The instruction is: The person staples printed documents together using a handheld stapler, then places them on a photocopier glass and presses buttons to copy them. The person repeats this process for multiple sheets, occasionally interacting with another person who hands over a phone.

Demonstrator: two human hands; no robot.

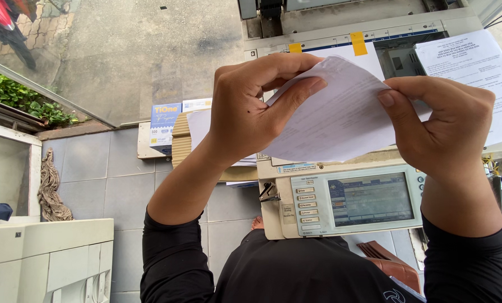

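White paper sits pinched between the fingers of both hands; the sheaf of sheets is bowed upward in the middle, held in the air above the photocopier; the left hand is closed on the sheaf's left edge, thumb laid along the near face and the other fingers curled over the top; the right hand is closed on the right edge, thumb pressed flat to the paper, knuckles towards the camera; both wrists run back into black sleeves. Below the sheaf lies the copier's control panel, a grey slab with a row of buttons beside a lit screen; further back the glass bed is open, and a printed page lies on the machine just beside the right hand. To the left, on the grey tiled floor, stands a blue ream box next to a cardboard carton; a second pale machine fills the near-left corner.
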